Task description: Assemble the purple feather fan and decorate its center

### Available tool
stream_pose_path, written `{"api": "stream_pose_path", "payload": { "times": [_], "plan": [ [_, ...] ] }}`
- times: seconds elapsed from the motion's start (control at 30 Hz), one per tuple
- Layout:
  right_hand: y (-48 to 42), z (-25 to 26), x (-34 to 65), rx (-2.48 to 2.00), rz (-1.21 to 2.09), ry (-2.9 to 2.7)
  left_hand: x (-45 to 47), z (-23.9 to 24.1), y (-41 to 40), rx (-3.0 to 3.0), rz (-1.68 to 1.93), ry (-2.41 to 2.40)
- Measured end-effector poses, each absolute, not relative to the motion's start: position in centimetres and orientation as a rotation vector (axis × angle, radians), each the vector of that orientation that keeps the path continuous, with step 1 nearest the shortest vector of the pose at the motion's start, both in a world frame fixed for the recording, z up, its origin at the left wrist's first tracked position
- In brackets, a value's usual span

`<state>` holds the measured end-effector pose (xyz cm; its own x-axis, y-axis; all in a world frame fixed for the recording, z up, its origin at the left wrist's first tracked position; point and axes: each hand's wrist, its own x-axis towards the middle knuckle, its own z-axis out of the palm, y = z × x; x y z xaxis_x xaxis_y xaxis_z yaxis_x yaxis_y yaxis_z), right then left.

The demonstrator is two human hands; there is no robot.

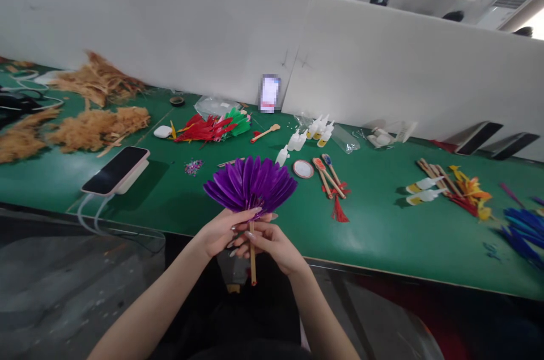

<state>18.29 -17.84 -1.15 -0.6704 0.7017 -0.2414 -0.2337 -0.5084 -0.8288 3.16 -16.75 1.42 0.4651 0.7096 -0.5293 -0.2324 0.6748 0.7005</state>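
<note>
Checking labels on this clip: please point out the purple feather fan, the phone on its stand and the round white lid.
purple feather fan (250, 184), head view, middle of the feathers.
phone (115, 169), head view, centre of the dark screen.
round white lid (303, 169), head view, its white centre.

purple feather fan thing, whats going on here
A person holds a purple feather fan in both bare hands over the near edge of a green table. The left hand pinches the base of the feathers, and the right hand grips the wooden handle below it. On the table lie a phone, red and green feathers, small glue bottles and finished sticks with red tassels.
</note>
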Motion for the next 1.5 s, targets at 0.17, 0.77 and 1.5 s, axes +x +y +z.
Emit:
{"api": "stream_pose_path", "payload": {
  "times": [0.17,0.77,1.5],
  "plan": [
    [-18.0,-1.3,18.2,-0.785,2.194,-1.046,3.3,1.2,-16.8,0.606,0.642,0.960],
    [-16.8,-1.8,17.6,-1.092,1.638,-1.199,3.8,-0.6,-20.6,0.781,0.718,1.038],
    [-15.2,0.8,15.8,-0.872,1.717,-0.599,5.4,-1.4,-22.6,0.733,0.644,0.861]
  ]
}}
